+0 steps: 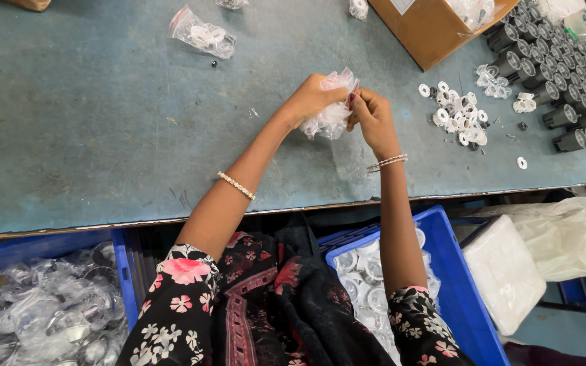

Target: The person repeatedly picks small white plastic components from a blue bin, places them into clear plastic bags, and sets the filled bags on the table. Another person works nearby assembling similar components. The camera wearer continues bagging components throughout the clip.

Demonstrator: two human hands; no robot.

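Note:
Both my hands meet over the blue-grey worktable [89, 135] on a small clear plastic bag [330, 115] filled with little white parts. My left hand [312, 98] grips the bag's top left. My right hand [369, 116] pinches its right side near the top. The bag hangs just above the table. A pile of loose white ring-shaped parts [459, 112] lies to the right of my right hand.
Rows of black cylindrical parts [557, 74] fill the far right. A cardboard box [435, 27] stands at the back. Another clear bag of parts [201, 34] lies far left. Blue crates [456, 285] with bagged parts sit below the table edge, and a white plastic bag [564, 234] lies right.

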